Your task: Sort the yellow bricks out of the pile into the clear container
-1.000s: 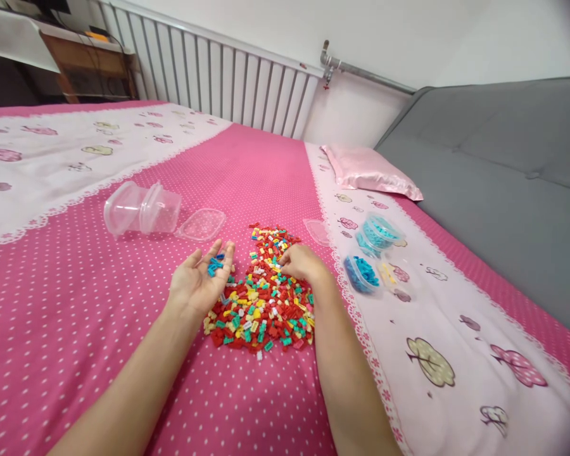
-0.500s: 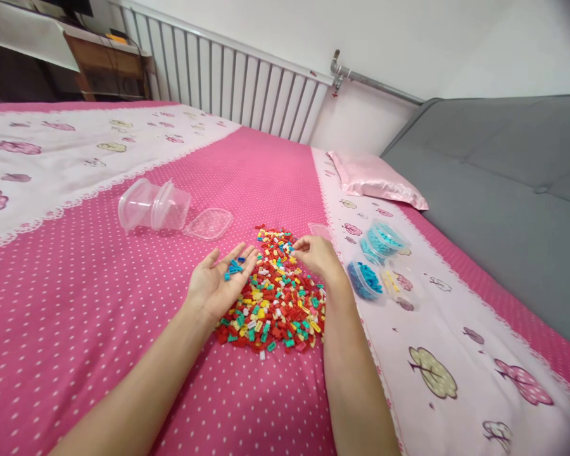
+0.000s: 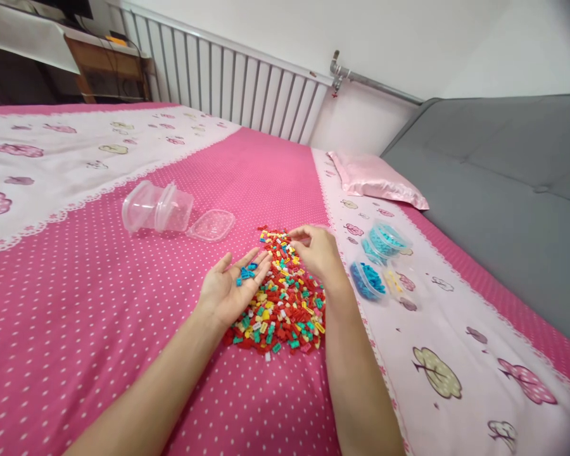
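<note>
My left hand (image 3: 232, 288) is palm up with its fingers stretched out, and several small blue building bricks (image 3: 247, 273) lie on the palm and fingers. It is over the left side of a loose pile of mixed bricks (image 3: 285, 310) in red, yellow, green, cream and white. My right hand (image 3: 313, 250) is over the far right part of the pile, its thumb and forefinger bent close together in a pinch. What is between those fingertips, if anything, is too small to make out.
Right of the pile are a tub of blue bricks (image 3: 368, 280), a tub of light-blue bricks (image 3: 384, 240) and a clear lid (image 3: 399, 282) with yellow pieces. Clear tubs (image 3: 156, 208) lie on their side at left beside another lid (image 3: 212, 225). A pink pillow (image 3: 377, 179) lies farther back.
My left hand has shifted a little to the right and its blue bricks have moved within the palm. My right hand has risen slightly away over the far part of the pile.
</note>
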Demonstrator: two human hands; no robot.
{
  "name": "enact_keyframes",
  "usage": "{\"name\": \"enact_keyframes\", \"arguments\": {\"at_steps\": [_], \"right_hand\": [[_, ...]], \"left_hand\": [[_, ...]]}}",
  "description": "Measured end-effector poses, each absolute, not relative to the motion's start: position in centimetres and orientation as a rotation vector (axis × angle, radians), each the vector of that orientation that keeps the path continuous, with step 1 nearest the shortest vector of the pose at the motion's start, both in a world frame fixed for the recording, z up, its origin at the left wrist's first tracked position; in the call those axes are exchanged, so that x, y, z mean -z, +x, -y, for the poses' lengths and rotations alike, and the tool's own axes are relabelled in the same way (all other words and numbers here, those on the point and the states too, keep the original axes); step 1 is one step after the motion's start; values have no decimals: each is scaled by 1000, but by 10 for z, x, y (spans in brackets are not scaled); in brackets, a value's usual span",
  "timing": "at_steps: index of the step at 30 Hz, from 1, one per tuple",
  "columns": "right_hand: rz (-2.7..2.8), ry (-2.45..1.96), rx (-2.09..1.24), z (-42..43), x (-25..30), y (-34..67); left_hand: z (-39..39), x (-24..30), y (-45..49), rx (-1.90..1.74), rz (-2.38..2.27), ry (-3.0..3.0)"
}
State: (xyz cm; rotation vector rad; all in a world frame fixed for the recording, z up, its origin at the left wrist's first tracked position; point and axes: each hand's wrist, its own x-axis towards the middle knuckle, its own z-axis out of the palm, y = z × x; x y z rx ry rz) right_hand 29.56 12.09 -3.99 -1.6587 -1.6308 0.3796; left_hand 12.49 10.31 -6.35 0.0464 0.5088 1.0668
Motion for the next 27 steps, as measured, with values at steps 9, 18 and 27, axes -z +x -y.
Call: {"name": "enact_keyframes", "arguments": {"at_steps": [9,18,27], "right_hand": [[1952,-2144,-561,-142,79,298],[1781,-2029,-516,-139,74,309],[1619,-1340,-613,-121,35,300]], "left_hand": [[-104,63,123,-1097,-533,43],[-105,64,121,-1106,-520,19],[-104,64,122,-1082,-509,28]]}}
